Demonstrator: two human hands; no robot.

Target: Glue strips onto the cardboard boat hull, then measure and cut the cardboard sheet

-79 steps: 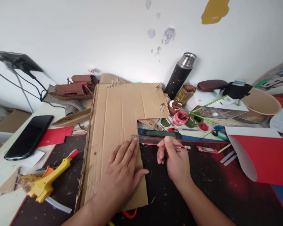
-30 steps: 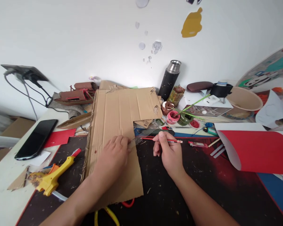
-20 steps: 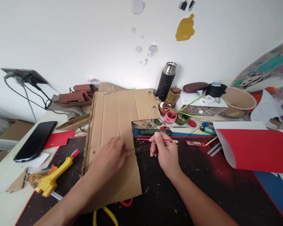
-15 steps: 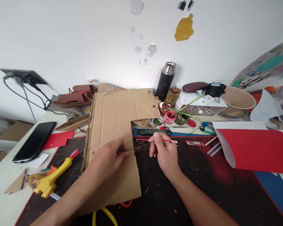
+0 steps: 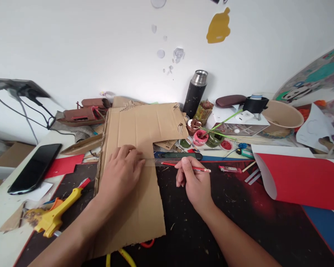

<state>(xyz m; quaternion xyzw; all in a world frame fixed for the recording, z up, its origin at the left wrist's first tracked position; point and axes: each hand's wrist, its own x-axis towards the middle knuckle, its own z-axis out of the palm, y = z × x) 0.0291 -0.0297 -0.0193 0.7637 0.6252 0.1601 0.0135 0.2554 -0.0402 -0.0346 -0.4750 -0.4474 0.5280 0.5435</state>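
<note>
A large L-shaped piece of cardboard (image 5: pixel 136 129) lies on the dark mat. Over its middle rests my left hand (image 5: pixel 121 172), palm down with bent fingers, pressing on a clear ruler (image 5: pixel 151 162) that reaches right past the cardboard's edge. What lies under the palm is hidden. Just right of the cardboard, my right hand (image 5: pixel 194 178) grips a red pencil (image 5: pixel 169 164) between thumb and fingers, its tip pointing left near the ruler.
A yellow glue gun (image 5: pixel 55 215) and a black phone (image 5: pixel 35 168) are at the left. Behind stand paint jars (image 5: pixel 200 137) and a black flask (image 5: pixel 195 92). Red paper (image 5: pixel 306 181) curls at the right. A green cutter (image 5: pixel 179 155) lies behind the pencil.
My left hand has moved left and up the cardboard and turned palm down. The clear ruler now lies flat on the cardboard. My right hand has barely moved.
</note>
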